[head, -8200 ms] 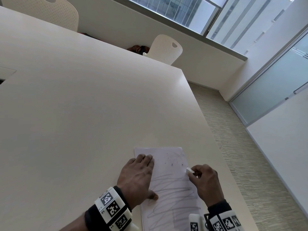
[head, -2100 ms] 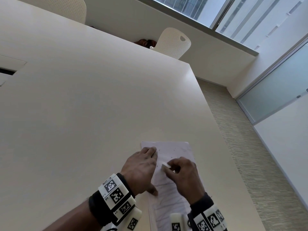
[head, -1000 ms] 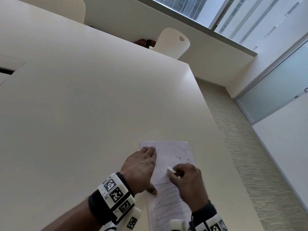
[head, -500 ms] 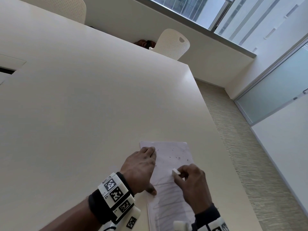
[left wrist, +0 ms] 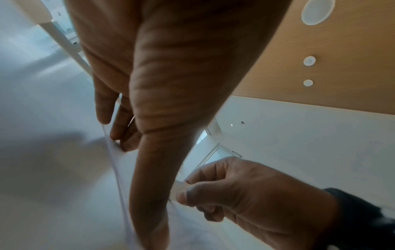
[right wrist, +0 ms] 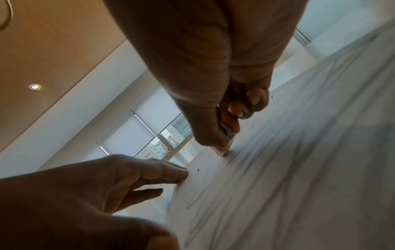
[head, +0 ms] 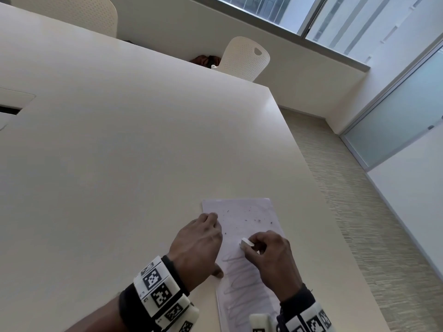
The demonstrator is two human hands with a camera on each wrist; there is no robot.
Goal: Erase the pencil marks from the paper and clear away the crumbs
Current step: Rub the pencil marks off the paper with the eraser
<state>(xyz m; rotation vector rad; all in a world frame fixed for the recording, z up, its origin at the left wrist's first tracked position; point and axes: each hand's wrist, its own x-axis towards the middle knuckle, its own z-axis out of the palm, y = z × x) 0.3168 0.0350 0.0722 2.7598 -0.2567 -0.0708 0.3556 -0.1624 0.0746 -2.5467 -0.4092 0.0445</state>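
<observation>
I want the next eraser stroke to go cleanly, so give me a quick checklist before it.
1. Left hand presses the paper flat: ok.
2. Right hand pinches the eraser firmly: ok.
3. Eraser tip touches the paper: ok.
4. Pencil marks gone: not ok, scribbles remain near the person.
5. Crumbs cleared: not ok, specks lie on the far part.
6. Paper free of creases: cannot tell.

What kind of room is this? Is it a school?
Probably an office meeting room, not clearly a school. There is one big pale table with matching white chairs pushed up to it, a frosted glass partition, and a window looking out on tall buildings.
</observation>
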